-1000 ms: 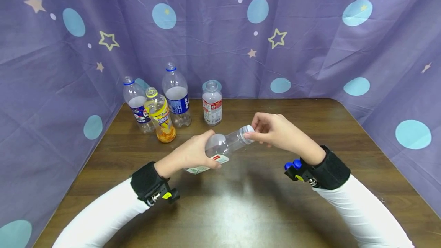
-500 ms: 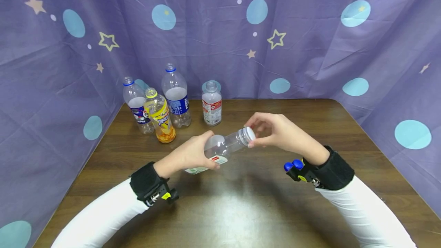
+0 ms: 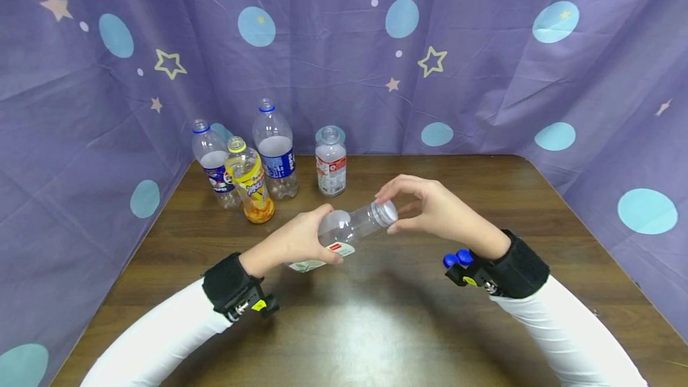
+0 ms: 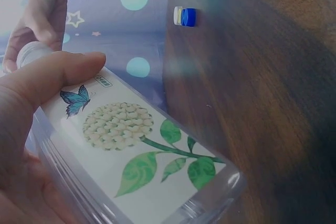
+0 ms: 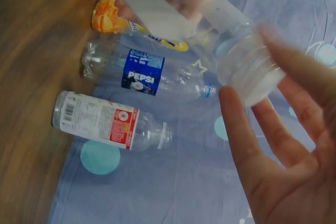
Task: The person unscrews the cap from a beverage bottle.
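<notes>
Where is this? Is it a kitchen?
Probably not: it looks like a set-up recording corner. A purple star-patterned cloth hangs around a bare wooden table, and empty plastic bottles stand in a row at the back.

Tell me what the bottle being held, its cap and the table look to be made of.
Held bottle: clear, glossy thin plastic, since the background shows through its wall; its flower label looks like paper or film. Cap: pale, ribbed, probably plastic. Table: dark brown wood grain with a soft sheen, solid wood or laminate, cannot tell which.
</notes>
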`<act>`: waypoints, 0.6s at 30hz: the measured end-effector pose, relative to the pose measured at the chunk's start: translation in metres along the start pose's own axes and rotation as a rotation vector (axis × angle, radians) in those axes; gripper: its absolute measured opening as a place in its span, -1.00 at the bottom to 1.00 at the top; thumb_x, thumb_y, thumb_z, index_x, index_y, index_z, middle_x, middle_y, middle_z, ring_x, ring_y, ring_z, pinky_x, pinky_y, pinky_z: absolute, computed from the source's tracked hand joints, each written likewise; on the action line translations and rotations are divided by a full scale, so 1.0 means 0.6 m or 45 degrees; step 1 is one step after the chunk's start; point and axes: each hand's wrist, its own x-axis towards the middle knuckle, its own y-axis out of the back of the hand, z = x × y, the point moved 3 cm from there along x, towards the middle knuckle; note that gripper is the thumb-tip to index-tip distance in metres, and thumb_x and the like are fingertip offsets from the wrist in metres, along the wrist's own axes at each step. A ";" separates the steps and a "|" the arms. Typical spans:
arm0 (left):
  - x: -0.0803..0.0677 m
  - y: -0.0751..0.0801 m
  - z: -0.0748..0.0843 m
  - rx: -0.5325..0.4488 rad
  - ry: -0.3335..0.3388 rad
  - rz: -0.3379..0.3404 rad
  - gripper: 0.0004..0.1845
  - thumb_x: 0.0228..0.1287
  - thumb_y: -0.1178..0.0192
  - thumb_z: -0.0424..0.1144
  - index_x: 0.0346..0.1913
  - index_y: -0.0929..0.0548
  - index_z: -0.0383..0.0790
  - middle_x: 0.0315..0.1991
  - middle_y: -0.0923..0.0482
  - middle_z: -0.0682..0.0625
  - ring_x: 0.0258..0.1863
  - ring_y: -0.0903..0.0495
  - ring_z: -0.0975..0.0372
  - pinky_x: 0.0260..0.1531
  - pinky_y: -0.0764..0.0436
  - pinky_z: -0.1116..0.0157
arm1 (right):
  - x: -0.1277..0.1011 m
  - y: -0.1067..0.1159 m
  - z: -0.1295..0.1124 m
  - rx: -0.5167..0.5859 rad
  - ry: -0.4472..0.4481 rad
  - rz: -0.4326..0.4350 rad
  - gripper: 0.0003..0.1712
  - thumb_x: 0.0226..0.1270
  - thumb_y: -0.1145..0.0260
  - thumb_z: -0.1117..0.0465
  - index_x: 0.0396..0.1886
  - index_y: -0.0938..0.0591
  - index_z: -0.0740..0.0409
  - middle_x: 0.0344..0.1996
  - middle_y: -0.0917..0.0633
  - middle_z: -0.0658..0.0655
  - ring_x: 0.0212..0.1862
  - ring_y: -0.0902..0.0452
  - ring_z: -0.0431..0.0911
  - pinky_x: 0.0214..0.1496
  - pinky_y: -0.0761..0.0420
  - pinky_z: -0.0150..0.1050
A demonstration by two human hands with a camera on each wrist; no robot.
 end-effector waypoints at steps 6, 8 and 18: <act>0.001 -0.001 0.004 -0.015 0.016 0.001 -0.26 -0.27 -0.55 -0.05 0.05 -0.44 -0.14 -0.17 -0.64 -0.10 -0.27 -0.60 0.17 -0.26 -0.58 0.23 | 0.005 -0.004 0.000 -0.050 -0.107 0.087 -0.69 0.14 -0.46 0.22 -0.10 -0.61 0.07 -0.13 -0.66 0.03 -0.16 -0.61 -0.15 -0.19 -0.68 -0.23; 0.001 0.000 0.005 -0.005 0.017 0.007 -0.24 -0.27 -0.55 -0.05 0.07 -0.43 -0.14 -0.16 -0.64 -0.10 -0.27 -0.59 0.17 -0.26 -0.58 0.22 | 0.007 -0.004 0.002 -0.117 -0.192 0.103 -0.63 0.17 -0.45 0.16 -0.04 -0.57 0.07 -0.12 -0.66 0.02 -0.15 -0.61 -0.14 -0.20 -0.67 -0.24; -0.002 0.000 0.007 -0.007 0.033 0.001 -0.24 -0.26 -0.55 -0.06 0.07 -0.43 -0.15 -0.12 -0.64 -0.15 -0.23 -0.60 0.13 -0.23 -0.58 0.20 | 0.004 -0.001 0.012 -0.350 -0.507 0.007 -0.64 0.18 -0.41 -0.09 -0.30 -0.52 0.04 -0.53 -0.59 -0.02 -0.45 -0.45 -0.13 -0.44 -0.44 -0.28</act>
